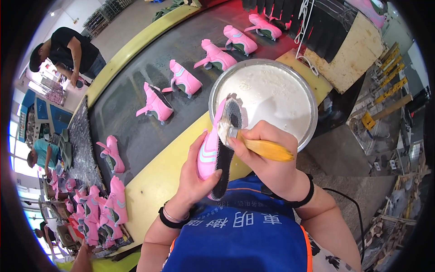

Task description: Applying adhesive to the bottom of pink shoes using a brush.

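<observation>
My left hand (190, 181) grips a pink shoe upper (209, 154) with pale blue stripes, its dark underside turned toward my right hand. A flat brush (267, 150) with a yellow handle is held in my right hand (276, 165). Its whitish bristles touch the underside near one end, where a grey, wet-looking patch shows; the rest of the underside is black. Just beyond my hands, a wide metal bowl (313, 109) holds white liquid (278, 93). The shoe upper overlaps the bowl's near left rim.
Several pink shoe uppers (185, 79) lie spaced along a dark conveyor belt (131, 97), running toward a red-lit opening with black flaps (272, 9). More uppers (93, 211) are heaped at the left. A yellow ledge (152, 186) borders the belt. Other people (74, 52) stand beyond it.
</observation>
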### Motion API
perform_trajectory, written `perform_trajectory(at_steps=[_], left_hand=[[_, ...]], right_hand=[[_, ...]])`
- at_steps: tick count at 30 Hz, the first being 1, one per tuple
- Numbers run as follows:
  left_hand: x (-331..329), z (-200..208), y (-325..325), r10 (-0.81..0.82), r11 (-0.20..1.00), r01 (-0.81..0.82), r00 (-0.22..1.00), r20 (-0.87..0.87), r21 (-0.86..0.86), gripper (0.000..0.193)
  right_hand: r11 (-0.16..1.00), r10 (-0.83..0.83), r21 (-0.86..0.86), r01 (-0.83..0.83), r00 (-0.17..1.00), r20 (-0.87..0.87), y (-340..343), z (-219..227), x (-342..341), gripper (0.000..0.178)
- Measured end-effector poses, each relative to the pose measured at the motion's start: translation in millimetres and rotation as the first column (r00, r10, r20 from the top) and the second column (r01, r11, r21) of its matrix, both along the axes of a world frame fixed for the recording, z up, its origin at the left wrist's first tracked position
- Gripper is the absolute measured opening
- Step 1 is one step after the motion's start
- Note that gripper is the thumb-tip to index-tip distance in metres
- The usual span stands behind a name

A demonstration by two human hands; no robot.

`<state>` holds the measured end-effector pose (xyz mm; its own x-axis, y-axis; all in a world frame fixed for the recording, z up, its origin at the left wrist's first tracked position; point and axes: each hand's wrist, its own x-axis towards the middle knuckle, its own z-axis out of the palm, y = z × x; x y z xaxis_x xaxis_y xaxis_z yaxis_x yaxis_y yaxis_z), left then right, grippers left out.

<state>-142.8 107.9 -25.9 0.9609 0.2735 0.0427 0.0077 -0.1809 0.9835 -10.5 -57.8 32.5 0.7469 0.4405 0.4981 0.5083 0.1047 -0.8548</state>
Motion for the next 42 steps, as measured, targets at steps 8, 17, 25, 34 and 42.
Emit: perform_trajectory(at_steps=[8, 17, 25, 34, 42], left_hand=[[-8.2, 15.6, 15.6, -0.176, 0.95, 0.146, 0.981, -0.084, -0.277, 0.087], [-23.1, 39.0, 7.5, -0.212, 0.784, 0.082, 0.967, -0.141, -0.615, 0.098], [-25.3, 32.4, 16.1, -0.183, 0.8, 0.091, 0.978, -0.096, -0.593, 0.091], [-33.5, 1.7, 36.0, -0.067, 0.997, 0.065, 0.997, -0.047, -0.048, 0.087], [-40.6, -27.5, 68.2, 0.486, 0.804, -0.471, 0.872, -0.054, -0.362, 0.081]], right_hand=[[0.996, 0.027, -0.088, -0.029, 0.999, -0.018, 2.8, 9.2, 25.9, 0.019], [0.971, -0.236, -0.047, 0.236, 0.972, 0.004, -1.8, -14.0, 66.7, 0.017], [0.996, -0.087, -0.028, 0.085, 0.994, -0.067, 3.7, -23.7, 47.1, 0.017], [0.985, -0.052, -0.165, 0.059, 0.997, 0.049, 2.0, -27.5, 27.8, 0.012], [0.991, -0.097, -0.099, 0.085, 0.987, -0.128, -23.7, -30.7, 22.8, 0.012]])
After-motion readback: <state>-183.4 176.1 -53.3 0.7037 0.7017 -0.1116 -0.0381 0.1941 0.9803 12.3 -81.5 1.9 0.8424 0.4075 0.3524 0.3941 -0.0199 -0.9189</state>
